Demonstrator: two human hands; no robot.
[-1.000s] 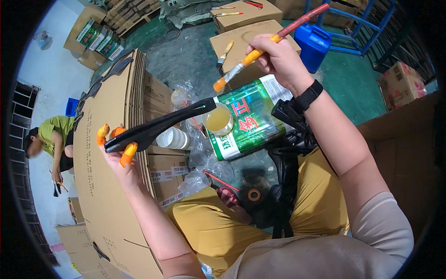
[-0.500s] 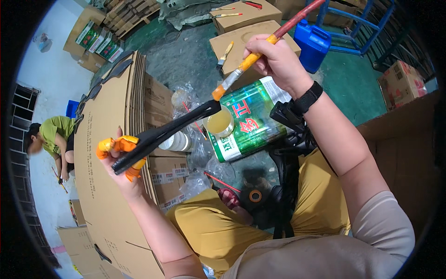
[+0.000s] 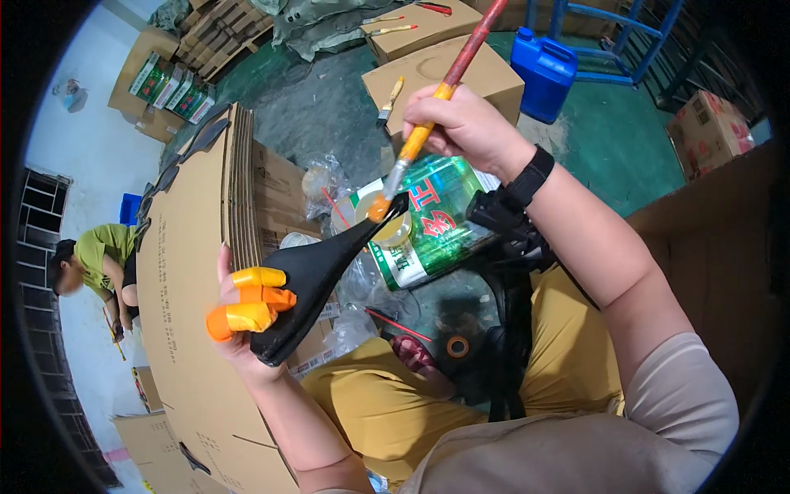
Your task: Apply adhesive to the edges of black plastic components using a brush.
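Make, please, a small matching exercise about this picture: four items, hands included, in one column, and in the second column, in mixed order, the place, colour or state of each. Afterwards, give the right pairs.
Column one
1. Left hand
2. Right hand
3. Jug
4. Tape roll

Column two
A. orange, near a red shoe
B. blue, standing on the floor
C. has orange-wrapped fingers and holds a black piece
D. holds a brush

Right pairs: 1-C, 2-D, 3-B, 4-A
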